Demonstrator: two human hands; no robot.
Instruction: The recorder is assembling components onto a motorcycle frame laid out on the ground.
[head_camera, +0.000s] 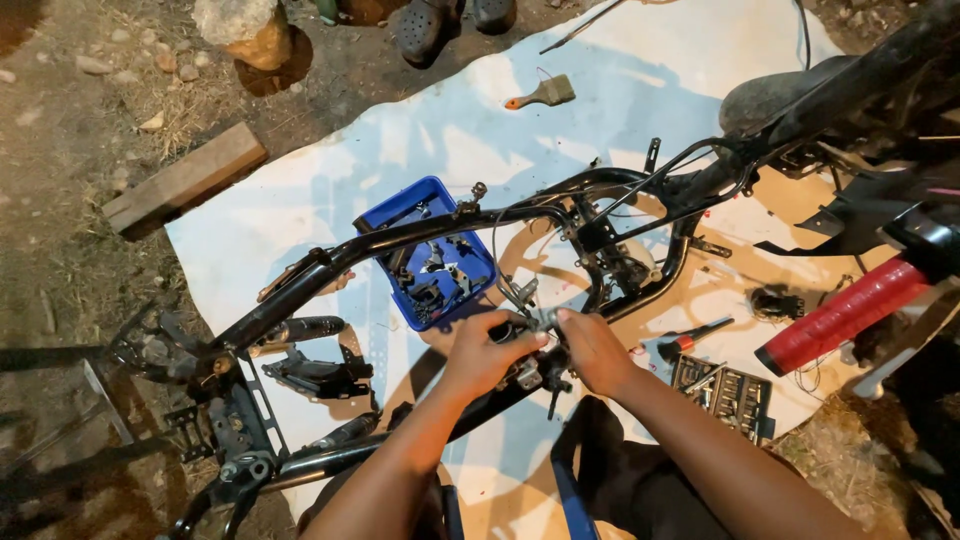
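Nearest: two forearms over dark trousers. Left hand (487, 352) and right hand (592, 350), fingers pinched narrow on a small metal fitting (540, 322) against the lower tube of a stripped black motorcycle frame (400, 232). Frame lies on a white sheet (450, 140) over bare dirt. Behind the hands: blue tray (395, 210) of dark parts. Right of them: red-handled screwdriver (690, 340), open socket set (728, 392), red cylinder (845, 312). Far edge: paintbrush (542, 94). Left: wooden block (185, 180).
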